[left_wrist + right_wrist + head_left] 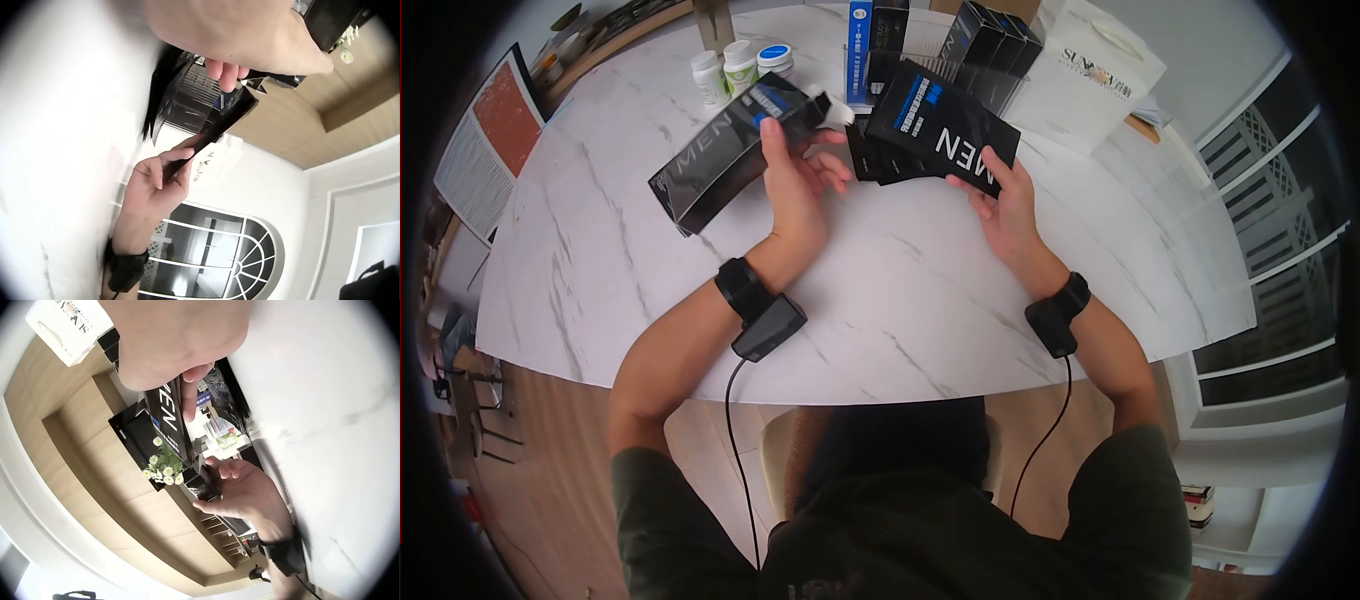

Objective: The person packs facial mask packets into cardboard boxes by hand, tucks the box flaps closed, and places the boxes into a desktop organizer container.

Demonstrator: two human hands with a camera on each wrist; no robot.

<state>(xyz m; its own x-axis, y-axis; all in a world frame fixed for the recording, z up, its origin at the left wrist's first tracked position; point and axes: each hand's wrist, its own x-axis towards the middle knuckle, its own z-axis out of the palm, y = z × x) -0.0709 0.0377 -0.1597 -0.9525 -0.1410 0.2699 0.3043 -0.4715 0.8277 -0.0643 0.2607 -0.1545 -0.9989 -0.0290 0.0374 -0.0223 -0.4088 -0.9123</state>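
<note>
In the head view my left hand [796, 195] holds a long black box [712, 165] marked MEN, tilted over the left of the table. The thumb lies along the box's top face, and the end flap [832, 108] at the right stands open. My right hand [1012, 218] pinches a flat black packet [935, 120], also lettered MEN, between thumb and fingers. Below it, more flat black packets [870, 160] lie on the table. The right wrist view shows the packet [164, 415] close to the open end of the box [203, 484].
Several white bottles [740, 65] stand at the back left of the marble-patterned table [900, 300]. A blue box [860, 50] and black boxes [990, 50] stand at the back, near a clear plastic holder [1000, 90]. A white paper bag [1090, 75] is at the back right.
</note>
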